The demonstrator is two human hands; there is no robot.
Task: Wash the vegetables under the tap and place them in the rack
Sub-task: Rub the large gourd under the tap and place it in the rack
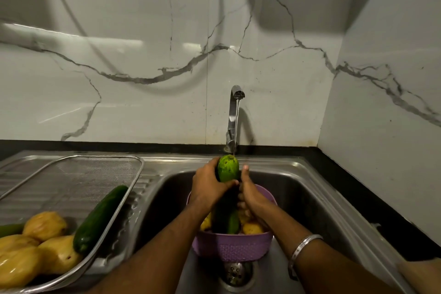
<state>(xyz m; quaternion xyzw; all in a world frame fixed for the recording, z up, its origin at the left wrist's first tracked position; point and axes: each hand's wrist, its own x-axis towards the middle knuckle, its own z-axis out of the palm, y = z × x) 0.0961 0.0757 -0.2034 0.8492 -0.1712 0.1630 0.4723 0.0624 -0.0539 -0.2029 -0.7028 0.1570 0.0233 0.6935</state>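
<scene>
I am holding a cucumber [228,170] upright under the thin stream from the tap [235,112], its tip touching the water. My left hand [210,185] is wrapping round its upper part, thumb across the front; my right hand [248,192] is lying along its other side, fingers fairly straight, rubbing rather than gripping. By my reckoning I am somewhere past halfway: the rack [95,167] on the drainer is already carrying one dark cucumber [100,219] and several yellow fruits [44,225], while the purple basket [232,244] in the sink [298,186] is showing a few yellow pieces still waiting.
</scene>
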